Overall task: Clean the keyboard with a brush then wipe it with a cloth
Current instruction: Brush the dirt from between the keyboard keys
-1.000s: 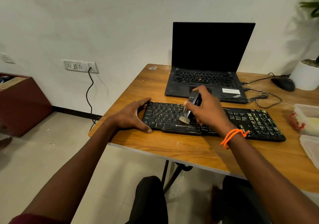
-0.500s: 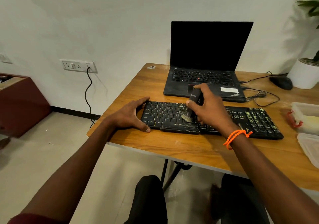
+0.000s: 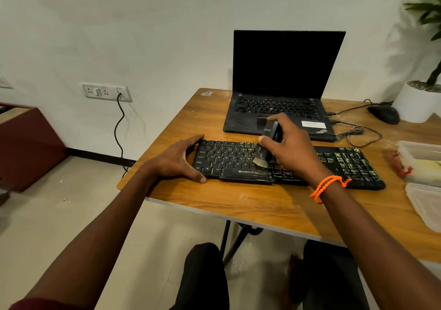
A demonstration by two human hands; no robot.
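Note:
A black keyboard (image 3: 338, 164) with yellow-marked keys lies across the wooden table (image 3: 238, 204). My left hand (image 3: 176, 161) clasps its left end, thumb along the front edge and fingers at the back corner. My right hand (image 3: 291, 149) holds a black-handled brush (image 3: 267, 142) upright over the middle of the keyboard. Its pale bristles (image 3: 260, 162) touch the keys just above the space bar. An orange cord bracelet (image 3: 330, 186) circles my right wrist. No cloth is clearly visible.
An open black laptop (image 3: 284, 71) stands just behind the keyboard. A black mouse (image 3: 384, 114) and its cables lie at the back right, beside a white plant pot (image 3: 416, 102). Clear plastic containers (image 3: 422, 161) sit at the right edge. My knees are under the table.
The brush has swept a little to the right and back across the keys, its bristles still on the keyboard. My left hand has kept its hold on the keyboard's left end.

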